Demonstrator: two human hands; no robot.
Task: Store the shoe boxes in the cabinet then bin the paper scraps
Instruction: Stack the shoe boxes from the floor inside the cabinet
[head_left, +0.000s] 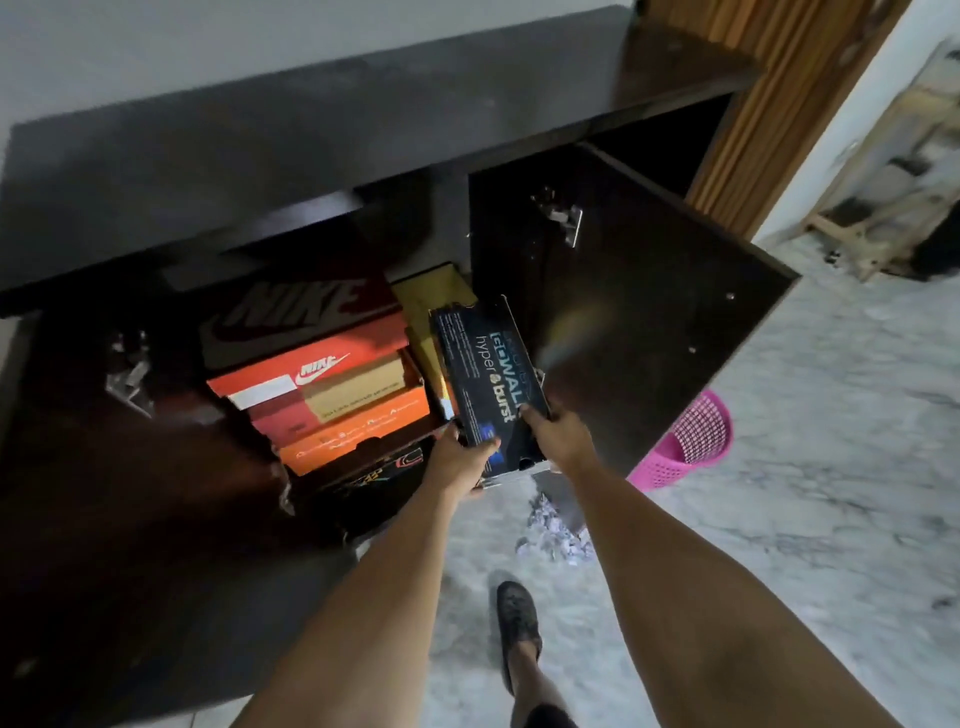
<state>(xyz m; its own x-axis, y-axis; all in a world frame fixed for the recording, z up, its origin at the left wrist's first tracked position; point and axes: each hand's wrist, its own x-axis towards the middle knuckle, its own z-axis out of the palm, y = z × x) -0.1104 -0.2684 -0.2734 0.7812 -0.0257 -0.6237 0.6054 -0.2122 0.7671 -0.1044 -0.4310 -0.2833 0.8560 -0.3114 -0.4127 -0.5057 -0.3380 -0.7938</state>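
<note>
I hold a dark blue shoe box (485, 374) with white lettering, stood on its side at the mouth of the dark cabinet (311, 135). My left hand (460, 460) grips its near left corner and my right hand (556, 439) grips its near right edge. Inside the cabinet, to the left of it, a stack of shoe boxes lies flat: a dark red Nike box (296, 317) on top, red-orange boxes (332, 405) below. A yellow box (434, 301) stands behind the blue one. Paper scraps (553, 530) lie heaped on the floor below my right hand.
The cabinet's right door (639, 291) stands open, close to the blue box. Its left door (130, 493) is open too. A pink mesh bin (685, 441) sits on the marble floor beyond the right door. My foot in a dark slipper (517, 618) is near the scraps.
</note>
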